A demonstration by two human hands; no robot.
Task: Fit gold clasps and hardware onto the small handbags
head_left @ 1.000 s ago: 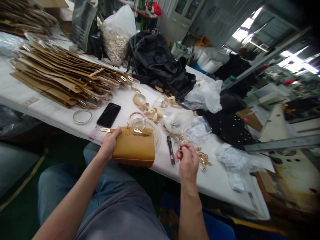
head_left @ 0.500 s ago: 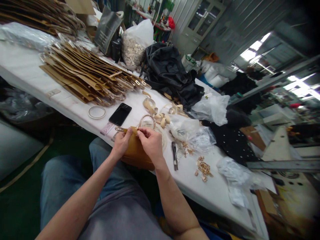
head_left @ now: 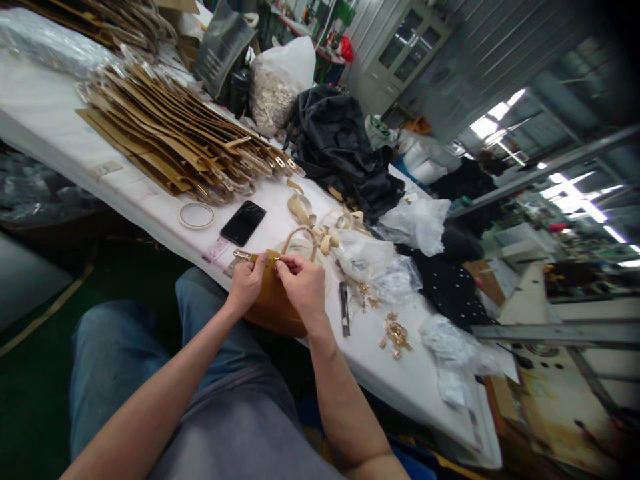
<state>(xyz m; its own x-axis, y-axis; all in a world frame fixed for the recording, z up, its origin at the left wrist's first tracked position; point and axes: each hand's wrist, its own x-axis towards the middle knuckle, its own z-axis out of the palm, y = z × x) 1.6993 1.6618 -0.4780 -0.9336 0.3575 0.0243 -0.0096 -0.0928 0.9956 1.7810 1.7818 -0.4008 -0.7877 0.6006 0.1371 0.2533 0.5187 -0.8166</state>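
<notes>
A tan leather handbag (head_left: 273,308) rests at the table's front edge, with its looped handle (head_left: 313,241) rising behind my hands. My left hand (head_left: 246,283) pinches the bag's upper edge between thumb and fingers. Beside that thumb, a strap end with a gold slotted plate (head_left: 243,255) sticks out to the left. My right hand (head_left: 303,283) has its thumb and fingertips pressed together on a small gold metal fitting (head_left: 277,261) at the same edge. Fingers cover most of the fitting, so its exact kind is hidden.
Flat tan bag pieces (head_left: 165,133) lie stacked at the left. A phone (head_left: 243,223) and tape roll (head_left: 196,216) are near the front edge. Rightward are a dark tool (head_left: 345,309), gold fittings (head_left: 397,335) and plastic bags (head_left: 367,253). A black backpack (head_left: 337,140) stands behind.
The camera view has shifted slightly, so the table's contents sit a little differently in frame. Both hands stay on the handbag's edge, and the right fingertips have moved only slightly at the fitting.
</notes>
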